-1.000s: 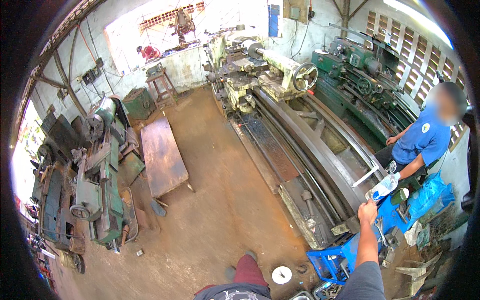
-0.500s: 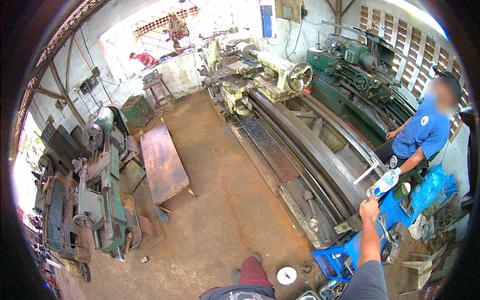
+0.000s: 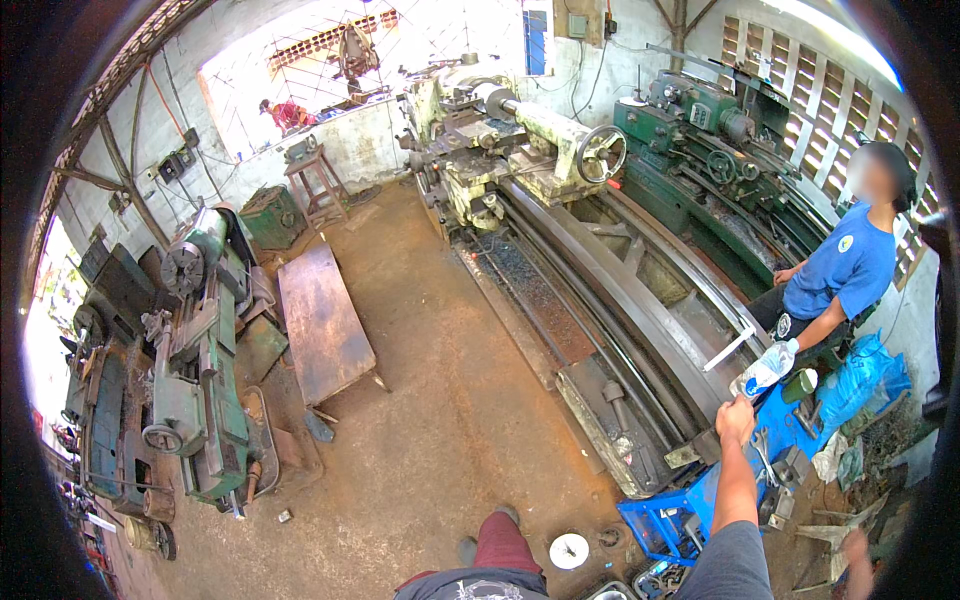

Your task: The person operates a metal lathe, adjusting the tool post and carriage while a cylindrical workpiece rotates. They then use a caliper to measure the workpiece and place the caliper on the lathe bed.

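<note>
My right hand (image 3: pixel 735 416), at the end of my outstretched right arm, is closed around the near end of a clear plastic bottle (image 3: pixel 764 370) with a blue label. At its far end the bottle meets the arm of a co-worker in a blue shirt (image 3: pixel 845 265); that person's fingers are hard to make out behind it. Beneath my arm is a blue tool tray (image 3: pixel 708 492), with spanners (image 3: pixel 765 455) beside my forearm. My left hand is out of view.
A long lathe bed (image 3: pixel 640 330) runs beside my hand, and a green lathe (image 3: pixel 700 130) stands behind it. More machines, including a smaller lathe (image 3: pixel 205 370), line the left. A low board table (image 3: pixel 325 325) stands between. Blue plastic bags (image 3: pixel 865 380) lie by the co-worker.
The co-worker's head has turned and shifted slightly. A blurred hand, whose I cannot tell, has appeared at the lower right. My right hand stays at the bottle, with only a slight shift.
</note>
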`<state>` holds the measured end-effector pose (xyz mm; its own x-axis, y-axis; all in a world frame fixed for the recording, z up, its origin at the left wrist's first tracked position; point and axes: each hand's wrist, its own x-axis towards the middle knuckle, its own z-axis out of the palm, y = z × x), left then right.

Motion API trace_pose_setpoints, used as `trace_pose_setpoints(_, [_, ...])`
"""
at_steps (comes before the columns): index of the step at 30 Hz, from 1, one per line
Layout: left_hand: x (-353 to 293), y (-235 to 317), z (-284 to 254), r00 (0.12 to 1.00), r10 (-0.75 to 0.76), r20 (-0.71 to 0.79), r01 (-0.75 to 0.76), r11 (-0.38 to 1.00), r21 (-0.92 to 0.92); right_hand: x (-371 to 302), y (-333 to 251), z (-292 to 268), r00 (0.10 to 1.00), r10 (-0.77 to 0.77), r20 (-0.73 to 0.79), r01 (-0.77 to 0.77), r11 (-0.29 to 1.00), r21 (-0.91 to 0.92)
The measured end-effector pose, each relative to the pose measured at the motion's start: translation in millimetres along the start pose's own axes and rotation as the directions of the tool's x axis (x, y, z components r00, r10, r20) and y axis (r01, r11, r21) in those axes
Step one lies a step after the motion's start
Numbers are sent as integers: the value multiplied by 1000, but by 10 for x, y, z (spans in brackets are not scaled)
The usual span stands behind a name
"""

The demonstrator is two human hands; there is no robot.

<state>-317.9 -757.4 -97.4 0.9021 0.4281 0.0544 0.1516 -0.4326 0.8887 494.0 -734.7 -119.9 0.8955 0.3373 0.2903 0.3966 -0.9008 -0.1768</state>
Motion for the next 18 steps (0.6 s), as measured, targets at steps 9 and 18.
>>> trace_pose_setpoints(9, [51, 70, -66, 997, -46, 55, 43, 998, 54, -10, -3, 13, 1000, 6, -13, -6, 1000, 7])
trace_pose_setpoints(18, [35, -14, -33, 1000, -15, 27, 16, 1000, -17, -9, -12, -33, 1000, 17, 23, -17, 1000, 14])
